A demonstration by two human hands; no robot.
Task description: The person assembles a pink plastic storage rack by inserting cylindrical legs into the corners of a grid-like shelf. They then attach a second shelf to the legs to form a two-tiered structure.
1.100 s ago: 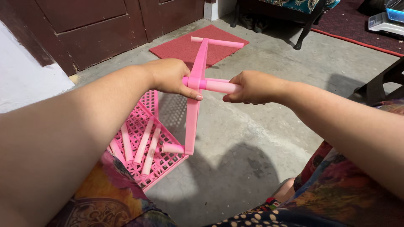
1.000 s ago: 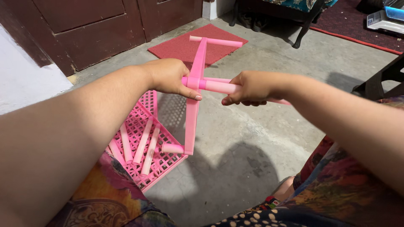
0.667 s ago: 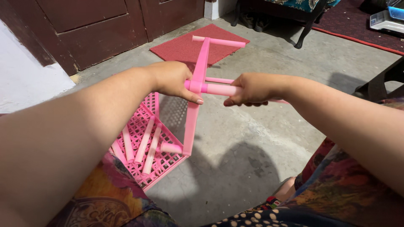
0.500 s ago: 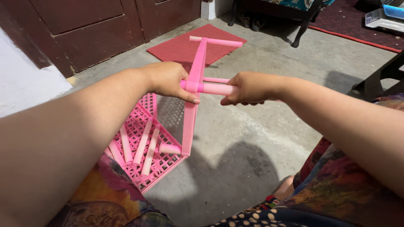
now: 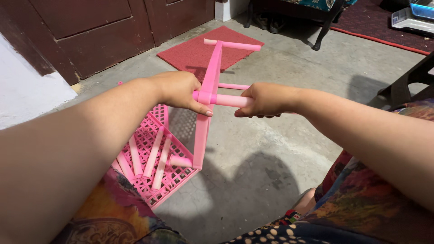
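A pink plastic shelf panel (image 5: 207,113) stands on edge, tilted, above the concrete floor. My left hand (image 5: 181,90) grips its rim at a round socket. My right hand (image 5: 264,99) holds a pink tube (image 5: 226,100) whose end sits in that socket. Two more pink tubes stick out of the panel, one at the top (image 5: 239,45) and one behind my right hand (image 5: 233,86). A second pink lattice panel (image 5: 156,178) lies flat below with several loose pink tubes (image 5: 153,151) on it.
A red doormat (image 5: 190,52) lies by the dark brown doors (image 5: 104,31). Dark chair legs (image 5: 325,27) and a red-edged rug (image 5: 375,27) are at the back right. Another dark chair (image 5: 407,86) stands at the right. My patterned clothing fills the bottom.
The panel and both hands shifted slightly; the hold on the tube and the rim stays the same.
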